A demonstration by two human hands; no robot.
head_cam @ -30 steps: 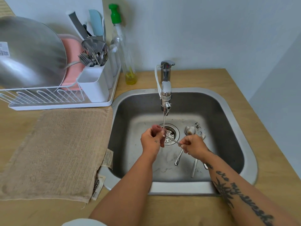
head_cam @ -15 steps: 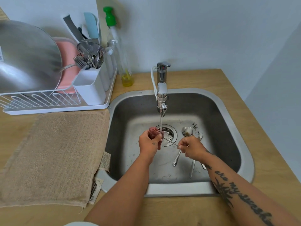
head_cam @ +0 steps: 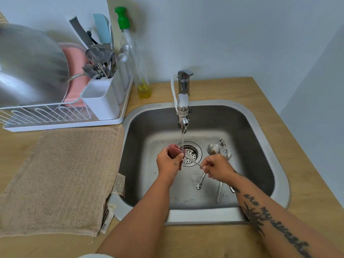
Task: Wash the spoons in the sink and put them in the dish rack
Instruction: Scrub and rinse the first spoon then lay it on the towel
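The dish rack (head_cam: 65, 125) stands at the far left of the surface (head_cam: 214, 90). Over the drain (head_cam: 193, 150) of the sink (head_cam: 204, 216), under the stream from the tap (head_cam: 183, 103), the grip of the left hand (head_cam: 168, 164) curls round a pink scrubber (head_cam: 174, 150) against one spoon (head_cam: 194, 161), whose handle the grip of the right hand (head_cam: 217, 169) pinches. More spoons (head_cam: 215, 148) lie on the sink floor, just right of the drain.

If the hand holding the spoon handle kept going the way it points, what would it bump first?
Most likely the left hand and the pink scrubber it grips: the right hand points its spoon up-left straight at them. Depth is hard to judge from above.
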